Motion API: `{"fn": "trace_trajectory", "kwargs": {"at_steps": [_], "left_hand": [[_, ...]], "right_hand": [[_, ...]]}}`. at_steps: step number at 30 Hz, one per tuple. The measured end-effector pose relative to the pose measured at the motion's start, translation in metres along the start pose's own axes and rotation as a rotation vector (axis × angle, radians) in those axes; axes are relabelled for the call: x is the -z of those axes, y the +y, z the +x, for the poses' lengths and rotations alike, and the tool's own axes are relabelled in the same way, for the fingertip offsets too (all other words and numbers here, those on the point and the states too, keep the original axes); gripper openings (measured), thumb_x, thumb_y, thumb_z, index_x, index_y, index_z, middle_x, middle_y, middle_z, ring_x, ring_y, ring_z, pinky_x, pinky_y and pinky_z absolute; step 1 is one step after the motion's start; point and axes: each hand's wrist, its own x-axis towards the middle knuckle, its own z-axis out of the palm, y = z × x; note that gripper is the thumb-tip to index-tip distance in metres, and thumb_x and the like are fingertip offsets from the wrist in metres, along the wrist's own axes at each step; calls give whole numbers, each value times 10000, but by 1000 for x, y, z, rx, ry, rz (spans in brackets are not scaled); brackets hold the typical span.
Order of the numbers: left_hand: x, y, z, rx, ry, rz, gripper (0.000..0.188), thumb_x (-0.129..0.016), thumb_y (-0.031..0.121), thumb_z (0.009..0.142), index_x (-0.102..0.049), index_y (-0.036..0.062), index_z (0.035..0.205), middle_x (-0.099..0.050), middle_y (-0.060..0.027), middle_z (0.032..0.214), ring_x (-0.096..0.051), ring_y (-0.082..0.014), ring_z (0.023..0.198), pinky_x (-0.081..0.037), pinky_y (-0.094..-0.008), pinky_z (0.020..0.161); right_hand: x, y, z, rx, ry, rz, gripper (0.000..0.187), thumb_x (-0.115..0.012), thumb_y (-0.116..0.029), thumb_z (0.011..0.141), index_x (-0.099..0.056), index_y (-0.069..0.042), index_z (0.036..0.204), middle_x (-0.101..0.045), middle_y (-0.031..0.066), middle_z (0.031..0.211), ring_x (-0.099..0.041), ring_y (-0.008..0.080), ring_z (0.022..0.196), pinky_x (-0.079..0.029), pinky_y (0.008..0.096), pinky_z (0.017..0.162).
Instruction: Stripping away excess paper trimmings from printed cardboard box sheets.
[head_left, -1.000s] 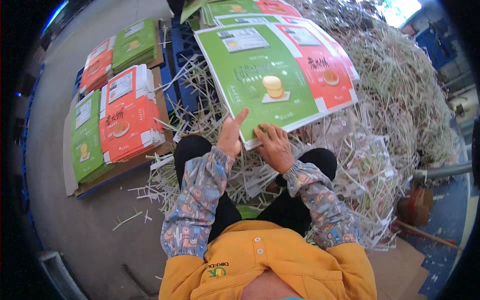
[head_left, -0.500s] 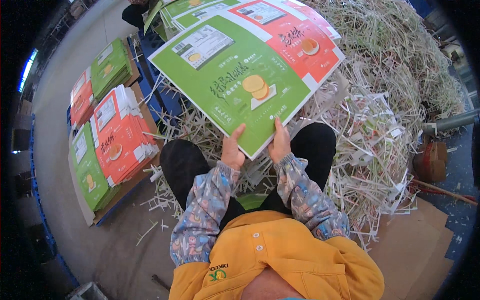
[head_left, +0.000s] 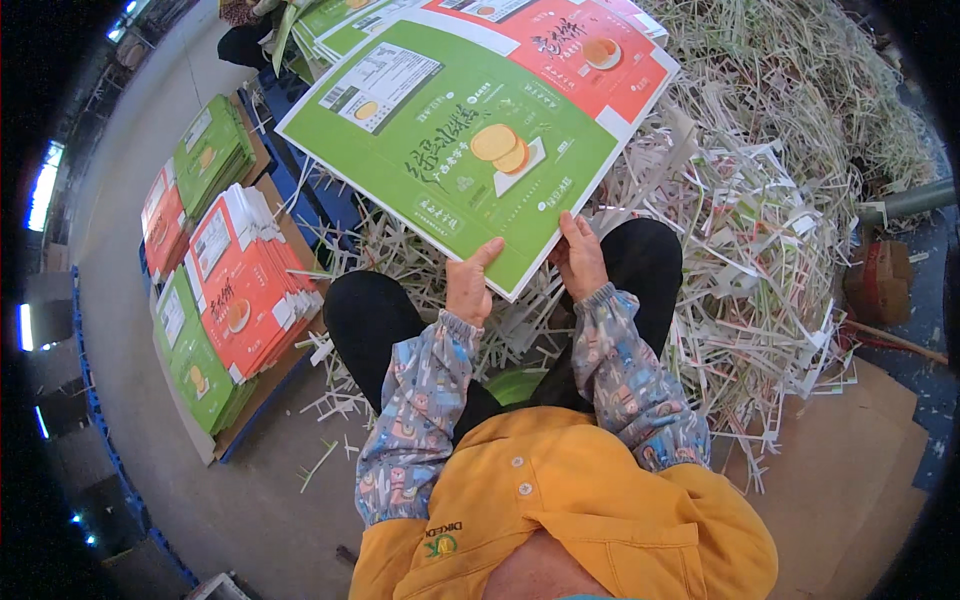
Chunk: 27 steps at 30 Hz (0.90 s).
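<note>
A large printed cardboard sheet (head_left: pixel 440 190), green with a red part at its far right, slants up in front of my knees. My left hand (head_left: pixel 470 285) grips its near edge left of the bottom corner, thumb on top. On the other side of that corner, my right hand (head_left: pixel 580 257) pinches the edge with the thumb above. Fingers under the sheet are hidden. Further green and red printed sheets (head_left: pixel 330 22) lie beyond it, partly covered by it.
Shredded paper strips (head_left: pixel 730 290) heap up at the right and around my legs. At the left, stacks of green and red cut sheets (head_left: pixel 245 275) rest on a pallet. Flat brown cardboard (head_left: pixel 850 450) lies at the lower right. Another person (head_left: pixel 245 35) is partly visible at the far left.
The sheet has shifted slightly left and up in the picture, its near corner still between my hands. My right hand has slid a little way up the right edge, farther from the corner.
</note>
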Motion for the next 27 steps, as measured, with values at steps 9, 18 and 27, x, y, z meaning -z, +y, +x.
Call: {"fn": "trace_trajectory", "kwargs": {"at_steps": [9, 18, 27], "left_hand": [[-29, 15, -18, -6, 21, -312, 446, -569, -80, 723, -425, -29, 1142, -531, -131, 1066, -546, -234, 934, -460, -317, 815], [-37, 19, -19, -88, -48, -340, 494, -584, -29, 734, -386, -10, 1185, -515, -120, 1070, -532, -231, 939, -442, -331, 840], [-11, 66, -7, -92, -51, -192, 468, -565, 0, 760, -382, -15, 1190, -512, -136, 1095, -546, -249, 944, -485, -345, 796]], "right_hand": [[-6, -13, -9, 52, -207, 484, 243, -488, -249, 868, -503, -65, 1026, -585, 37, 976, -566, 160, 875, -448, 331, 813], [-13, -29, -22, -96, -418, 707, 190, -443, -262, 892, -453, -85, 824, -370, -33, 586, -403, 82, 534, -385, 251, 517], [8, -25, -3, 133, 61, -195, 238, -428, -307, 893, -465, -75, 851, -516, 29, 680, -517, 105, 606, -440, 252, 521]]}}
